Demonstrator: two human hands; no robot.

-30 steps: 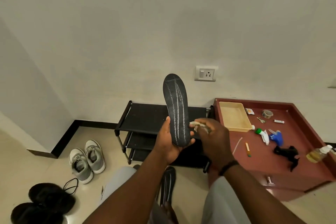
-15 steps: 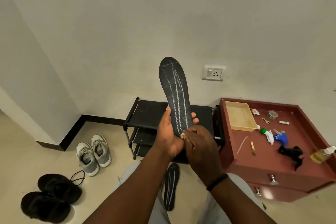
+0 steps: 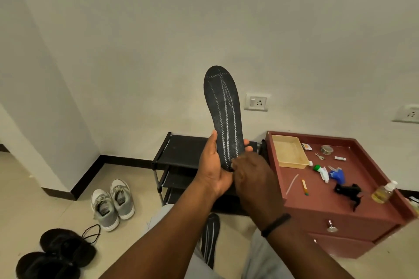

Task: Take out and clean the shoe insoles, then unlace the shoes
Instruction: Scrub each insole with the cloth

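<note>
A black insole (image 3: 224,115) with pale stitched lines stands nearly upright at the centre of the frame, its toe end pointing up against the wall. The left hand (image 3: 213,167) cups its heel end, thumb along the left edge and fingertips curled round the right edge. The right hand (image 3: 251,179) presses against the lower heel part of the insole, fingers bunched together; whether it pinches anything there cannot be told. A second black insole (image 3: 210,238) lies on the floor at lower centre, between the person's legs. Behind the hands stands a black shoe rack (image 3: 181,152). At lower left of the frame a pair of grey sneakers (image 3: 112,204) sits on the floor, and further toward the corner a pair of black shoes (image 3: 56,253) with a loose black lace (image 3: 91,232) beside them. At right a red cabinet (image 3: 367,215) carries a tan tray (image 3: 289,153), a blue spray nozzle (image 3: 337,175) and a small bottle (image 3: 383,192).
</note>
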